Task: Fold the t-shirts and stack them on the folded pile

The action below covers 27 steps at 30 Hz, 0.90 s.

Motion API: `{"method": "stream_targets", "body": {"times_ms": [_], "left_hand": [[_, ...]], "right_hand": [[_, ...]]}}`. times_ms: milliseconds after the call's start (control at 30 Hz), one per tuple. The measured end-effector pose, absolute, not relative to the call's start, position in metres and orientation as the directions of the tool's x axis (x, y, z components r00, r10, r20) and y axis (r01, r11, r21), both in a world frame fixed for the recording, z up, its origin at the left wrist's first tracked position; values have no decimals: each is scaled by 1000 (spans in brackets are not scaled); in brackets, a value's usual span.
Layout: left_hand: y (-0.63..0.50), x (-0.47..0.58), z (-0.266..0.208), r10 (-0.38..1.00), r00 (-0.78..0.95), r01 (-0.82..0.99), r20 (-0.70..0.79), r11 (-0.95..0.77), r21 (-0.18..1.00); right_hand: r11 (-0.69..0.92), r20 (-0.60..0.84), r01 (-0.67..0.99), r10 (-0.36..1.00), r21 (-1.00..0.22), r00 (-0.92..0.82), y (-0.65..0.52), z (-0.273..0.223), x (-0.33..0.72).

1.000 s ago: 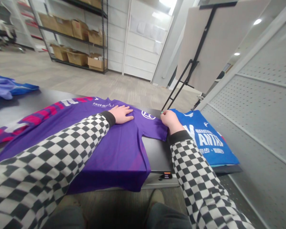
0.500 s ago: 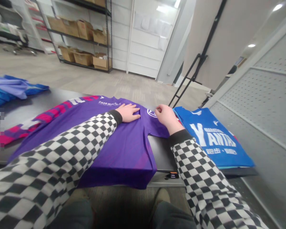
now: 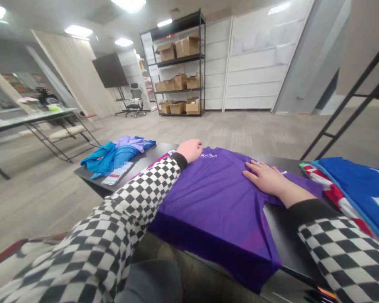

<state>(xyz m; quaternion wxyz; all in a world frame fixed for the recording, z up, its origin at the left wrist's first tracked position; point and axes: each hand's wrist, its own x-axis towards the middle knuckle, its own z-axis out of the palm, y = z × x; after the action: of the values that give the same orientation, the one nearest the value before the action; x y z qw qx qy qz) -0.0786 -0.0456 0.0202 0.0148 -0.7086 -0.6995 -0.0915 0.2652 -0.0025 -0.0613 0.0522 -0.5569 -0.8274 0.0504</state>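
Both hands [image 3: 190, 150] [image 3: 268, 178] shifted leftward, purple shirt [image 3: 214, 198] beneath

Illegible lettering [image 3: 209, 155] on purple shirt [image 3: 214, 195]

The left hand [image 3: 190, 150] has moved leftward along the shirt [image 3: 214, 202] and curled; the right hand [image 3: 268, 178] has spread open.

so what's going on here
Someone has a purple shirt spread on a dark table, its lower part over the near edge. The left hand is curled near one shoulder, its grip unclear; the right hand lies palm down on the cloth. Garments lie heaped to the left, a blue shirt to the right.
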Motion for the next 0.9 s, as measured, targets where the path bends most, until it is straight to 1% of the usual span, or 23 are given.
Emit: {"method": "stream_targets", "body": {"times_ms": [100,200,233,300,367,467,567,667,767,900], "left_hand": [[-68,-161,34,979,-205,979,-6,206,13],[-94,-227,39,922,-339,941,-185,335,-55],[-102,-242,38,902,-357,933,-242,355,-54],[-115,-264,31,875,-356,928,-328,372,-15],[-121,-277,22,875,-329,929,-355,367,43],[-122,-287,11,904,-303,934,-302,344,92],[-118,-291,4,933,-281,944,-226,311,112],[-115,-294,0,949,-245,955,-200,272,119],[-111,-301,-1,958,-242,962,-154,257,90],[-102,-311,4,953,-301,953,-20,301,24]], "right_hand": [[387,43,909,922,-153,-385,-4,-61,263],[410,53,896,912,-167,-407,-7,-58,263],[414,56,894,910,-171,-411,-7,-58,263],[415,62,893,910,-174,-410,-9,-57,264],[419,67,893,908,-167,-413,-9,-56,264],[419,51,896,908,-147,-416,-8,-56,265],[412,34,901,911,-137,-411,-6,-56,266],[416,48,898,909,-144,-413,-5,-57,267],[423,60,895,906,-144,-419,-3,-58,268],[409,36,901,912,-146,-408,-3,-57,268]]}}
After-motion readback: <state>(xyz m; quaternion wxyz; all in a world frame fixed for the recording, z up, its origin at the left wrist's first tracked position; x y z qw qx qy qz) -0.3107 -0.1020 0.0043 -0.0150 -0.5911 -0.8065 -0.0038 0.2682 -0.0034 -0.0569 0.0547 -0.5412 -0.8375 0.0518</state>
